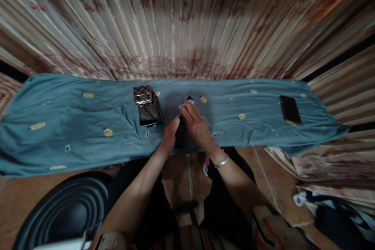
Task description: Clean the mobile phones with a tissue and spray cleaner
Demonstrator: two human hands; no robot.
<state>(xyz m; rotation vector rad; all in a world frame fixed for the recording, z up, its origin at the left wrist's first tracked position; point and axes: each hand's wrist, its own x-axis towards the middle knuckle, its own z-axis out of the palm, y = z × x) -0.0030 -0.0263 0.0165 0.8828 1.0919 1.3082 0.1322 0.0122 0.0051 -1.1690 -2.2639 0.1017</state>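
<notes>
Over the middle of the cloth-covered table (222,119), between both hands: black handset (179,136), long and slim, keys facing up, near end toward the body. Grasped along its left side by the left hand (169,136), with thumb stretched forward on the edge and fingers curled out of sight beneath. Laid across the handset's far part: white cloth (187,103), small and crumpled, pinned under the right hand (195,122). Palm down there, knuckles up, fingers side by side and closed over the cloth, tips directed forward and to the left; right thumb hidden, its position impossible to tell.

Converging from the 2 lower sides: bare forearms, with elbows set wide and wrists near each other. Around the right wrist: silver bracelet (222,161). Just left of the hands: small stack of dark cases (149,115), topped by a checkered box (142,94). Well apart, toward the table's right end: 1 flat black case (290,109), slightly askew. Across the table's cover: blue fabric, wrinkled, with yellow pineapple-like prints. Behind: pleated curtain (181,27) with reddish patterning. Below, at floor level on the left: round black ribbed object (67,215).
</notes>
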